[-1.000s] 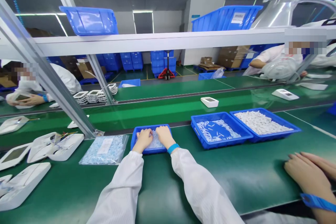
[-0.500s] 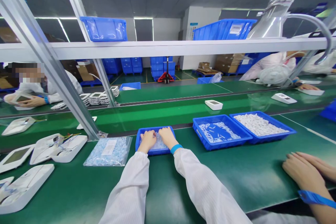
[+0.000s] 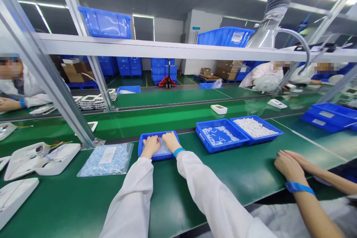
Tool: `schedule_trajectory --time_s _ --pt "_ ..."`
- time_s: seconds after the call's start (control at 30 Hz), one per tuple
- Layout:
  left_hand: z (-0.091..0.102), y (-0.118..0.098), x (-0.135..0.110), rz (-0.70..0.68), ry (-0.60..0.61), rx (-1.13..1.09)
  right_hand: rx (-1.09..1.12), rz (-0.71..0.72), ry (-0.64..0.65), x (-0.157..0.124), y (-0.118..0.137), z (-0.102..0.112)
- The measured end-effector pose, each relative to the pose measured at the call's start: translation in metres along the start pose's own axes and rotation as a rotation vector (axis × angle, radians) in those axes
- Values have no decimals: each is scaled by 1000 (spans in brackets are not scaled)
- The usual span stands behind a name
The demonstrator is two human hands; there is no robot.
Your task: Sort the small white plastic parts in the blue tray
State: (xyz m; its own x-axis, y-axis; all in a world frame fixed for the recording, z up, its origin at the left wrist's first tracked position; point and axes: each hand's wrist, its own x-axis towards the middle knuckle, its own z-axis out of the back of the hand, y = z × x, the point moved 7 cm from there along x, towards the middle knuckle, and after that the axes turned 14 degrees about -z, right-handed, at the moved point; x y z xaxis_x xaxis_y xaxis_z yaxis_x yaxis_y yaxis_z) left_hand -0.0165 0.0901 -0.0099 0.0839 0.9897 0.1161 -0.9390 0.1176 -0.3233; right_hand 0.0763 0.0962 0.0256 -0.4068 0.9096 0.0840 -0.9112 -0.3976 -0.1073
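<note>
Both my hands are over a small blue tray that contains a layer of clear or pale small pieces. My left hand, at the tray's left side, has its fingers curled down among the pieces. On the right, my right hand, with a blue wristband, reaches in over the far edge, its fingers bent downward. Whatever lies between the fingertips of either hand is too small to make out. Left of the tray, a clear bag of light blue pieces with a white label lies flat.
Two blue trays of white parts stand to the right. A co-worker's hands rest at the table edge there. Opened white housings with wires lie left beside a metal post. White devices sit on the green belt.
The view has turned a little to the right, so things appear shifted left. Both hands stay in the small tray in nearly the same pose.
</note>
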Motion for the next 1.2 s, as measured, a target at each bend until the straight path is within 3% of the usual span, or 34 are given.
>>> schedule_trajectory --time_s 0.37,0.47,0.6,0.7,0.77,0.9,1.2 --pt "5 -4 -5 -7 9 -4 37 -57 -121 -33 0 46" --pt "6 -5 -6 -7 14 1 72 -83 -157 -48 -20 48" --pt "4 -4 -5 -6 14 7 178 -194 -274 -66 -64 48" --pt "2 -3 -5 -5 20 13 244 -246 -269 -53 -68 43" --pt "1 -3 -5 -3 26 19 216 -201 -124 -30 -46 29" --pt "1 -3 -5 0 34 32 230 -156 -48 4 -11 10" --pt "0 -5 -1 10 30 46 338 -243 -117 12 -30 -4"
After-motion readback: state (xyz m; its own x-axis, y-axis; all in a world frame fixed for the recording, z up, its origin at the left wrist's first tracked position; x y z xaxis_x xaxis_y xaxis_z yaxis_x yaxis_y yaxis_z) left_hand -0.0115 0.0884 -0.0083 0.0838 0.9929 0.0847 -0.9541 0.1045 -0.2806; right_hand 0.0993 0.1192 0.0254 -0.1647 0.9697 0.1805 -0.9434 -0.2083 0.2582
